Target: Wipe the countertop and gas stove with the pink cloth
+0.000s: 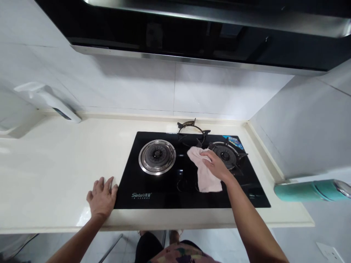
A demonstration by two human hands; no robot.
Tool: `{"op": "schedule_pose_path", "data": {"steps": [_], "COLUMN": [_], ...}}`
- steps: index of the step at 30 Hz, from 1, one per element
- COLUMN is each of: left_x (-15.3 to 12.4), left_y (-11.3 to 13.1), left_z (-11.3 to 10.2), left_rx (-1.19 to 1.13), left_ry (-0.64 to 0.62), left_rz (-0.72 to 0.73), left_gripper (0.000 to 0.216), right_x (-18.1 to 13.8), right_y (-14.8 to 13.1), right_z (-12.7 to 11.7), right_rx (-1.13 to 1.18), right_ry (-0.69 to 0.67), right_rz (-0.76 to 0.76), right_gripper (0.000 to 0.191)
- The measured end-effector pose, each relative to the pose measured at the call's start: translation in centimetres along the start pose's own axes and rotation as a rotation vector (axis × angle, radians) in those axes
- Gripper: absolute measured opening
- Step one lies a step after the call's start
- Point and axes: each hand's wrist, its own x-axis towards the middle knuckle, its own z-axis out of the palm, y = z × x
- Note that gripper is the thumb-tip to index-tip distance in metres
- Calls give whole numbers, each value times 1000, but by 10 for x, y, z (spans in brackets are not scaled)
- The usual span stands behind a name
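A black glass gas stove is set into the cream countertop. My right hand grips a pale pink cloth against the glass between the two burners. Part of the cloth hangs loose toward the stove's front. Flat on the counter, fingers spread, my left hand rests by the stove's left front corner. The left burner has no pot stand on it. One black pot stand leans at the stove's back edge; the right burner carries another, partly behind my right hand.
A black range hood overhangs the stove. A white handheld device leans in the back left corner against the tiled wall. To the right of the counter is a teal bottle-like cylinder. A blue sticker marks the stove's back right corner.
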Motion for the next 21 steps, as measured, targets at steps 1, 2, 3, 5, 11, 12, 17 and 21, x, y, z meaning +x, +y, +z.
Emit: {"op": "schedule_pose_path", "data": {"steps": [1, 2, 3, 5, 11, 12, 17, 21], "left_x": [0, 0, 0, 0, -2, -2, -1, 0], "left_y": [0, 0, 0, 1, 5, 5, 4, 4], "left_z": [0, -1, -1, -2, -5, -5, -4, -4], "left_rx": [0, 0, 0, 1, -6, -8, -6, 9], "left_ry": [-3, -6, -8, -10, -24, -22, -20, -17], "left_rz": [2, 3, 2, -3, 10, 12, 5, 14], "left_gripper": [58, 58, 58, 57, 60, 60, 60, 60], "right_x": [14, 25, 35, 46, 34, 28, -14, -45], "right_y": [0, 1, 3, 7, 10, 11, 23, 39], "right_z": [8, 16, 26, 45, 69, 67, 57, 49], "right_rx": [-61, -141, -227, -367, -447, -453, -417, -325], "right_ry": [-18, -29, -36, -38, -78, -93, -168, -165], "right_rz": [11, 46, 97, 212, 293, 264, 26, -23], "right_gripper": [37, 38, 40, 38, 47, 47, 51, 56]}}
